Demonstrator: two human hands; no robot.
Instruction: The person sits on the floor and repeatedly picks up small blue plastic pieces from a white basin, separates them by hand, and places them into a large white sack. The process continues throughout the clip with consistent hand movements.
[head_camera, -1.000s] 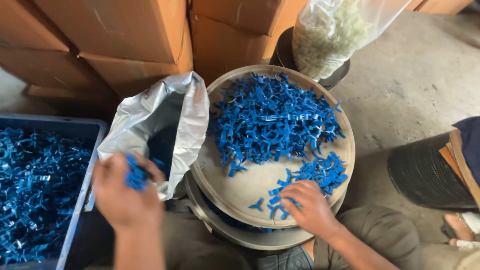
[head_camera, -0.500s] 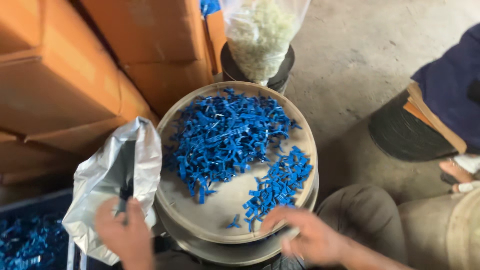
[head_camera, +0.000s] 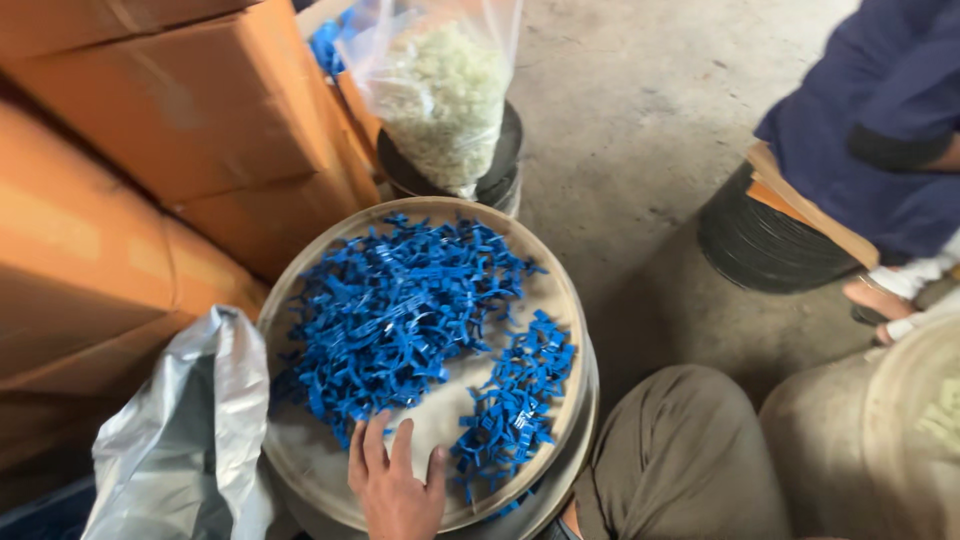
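One bare hand (head_camera: 395, 480) shows at the bottom edge of the head view, without glove, ring, watch or wristband, and no sleeve reaches the wrist where it leaves the frame. The nails are short and unpainted. Which hand it is cannot be told with certainty from this view. To its right a bent knee (head_camera: 675, 450) is covered by trousers of plain khaki-olive cloth, smooth and unpatterned, with soft folds running down towards the lower edge.
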